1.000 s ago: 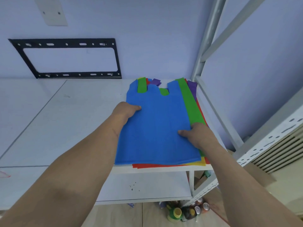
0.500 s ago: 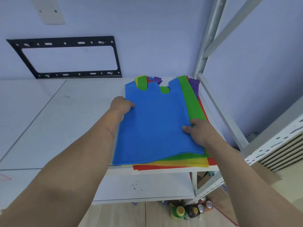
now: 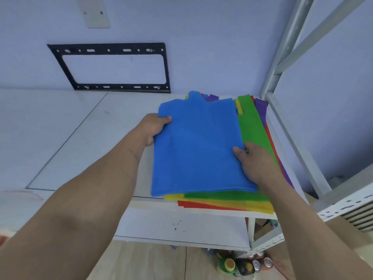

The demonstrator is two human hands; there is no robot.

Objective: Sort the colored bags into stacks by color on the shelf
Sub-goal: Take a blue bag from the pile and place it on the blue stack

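A blue bag [image 3: 197, 146] lies on top of a pile at the right end of the white shelf [image 3: 84, 138]. My left hand [image 3: 154, 127] grips its left edge, thumb on top. My right hand [image 3: 255, 160] pinches its right edge, thumb on the blue fabric. Under it show a green bag [image 3: 252, 126], a yellow bag [image 3: 222, 203], a red bag [image 3: 201, 205] and a purple bag [image 3: 261, 110]. The blue bag's near part is raised off the pile.
A black wall bracket [image 3: 113, 67] hangs behind the shelf. The grey shelf upright and braces [image 3: 282, 63] stand to the right of the pile. A lower shelf board [image 3: 181, 225] sits below. Bottles and cans [image 3: 244, 264] stand on the floor.
Both hands have taken hold of the blue bag's side edges and shifted it left and up off the pile, uncovering more of the green and yellow bags.
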